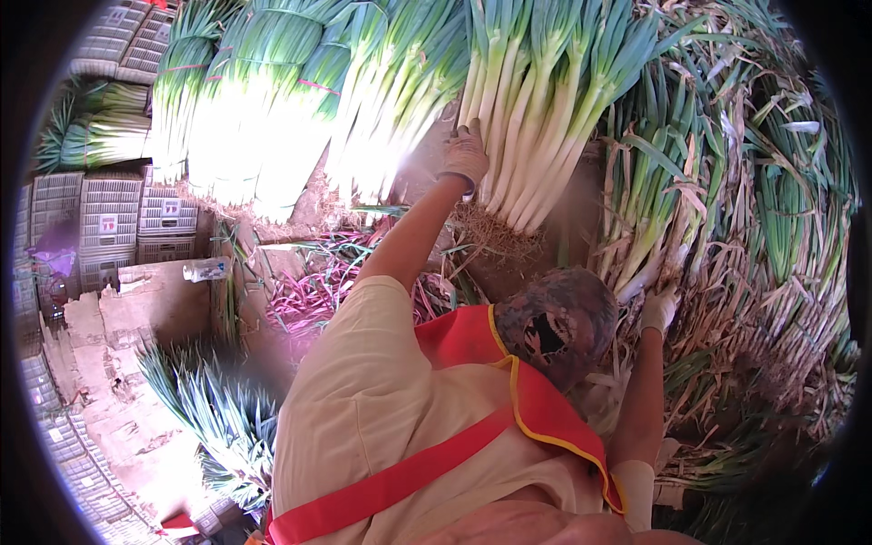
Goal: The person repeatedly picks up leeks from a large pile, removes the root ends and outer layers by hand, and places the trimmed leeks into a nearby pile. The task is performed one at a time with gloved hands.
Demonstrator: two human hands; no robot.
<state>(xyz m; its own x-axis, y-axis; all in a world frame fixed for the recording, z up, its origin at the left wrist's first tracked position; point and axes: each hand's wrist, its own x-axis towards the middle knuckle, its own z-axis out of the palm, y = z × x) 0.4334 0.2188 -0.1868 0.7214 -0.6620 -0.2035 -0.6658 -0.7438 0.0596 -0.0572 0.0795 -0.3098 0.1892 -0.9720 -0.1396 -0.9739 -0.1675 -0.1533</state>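
Note:
My left hand [465, 151], in a pale work glove, lies against the left edge of a loose group of cleaned leeks [528, 129]. Their white stems fan downward to brown roots, and the green leaves point away from me. Whether its fingers grip a stem is not clear. Lower on the right, my right hand [659, 308], also gloved, is closed around the lower end of an uncleaned leek [676, 255] with dry brown leaves. Left of my left hand lie more cleaned leeks [398, 88], and beyond them leek bundles tied round their leaves [272, 82].
A big heap of untrimmed leeks [783, 238] fills the right side. Pink strips [310, 293] lie on the ground left of centre. Stacked plastic crates [109, 218], cardboard [116, 306], a plastic bottle [206, 269] and further leeks [225, 415] are at left. My red apron [409, 477] crosses below.

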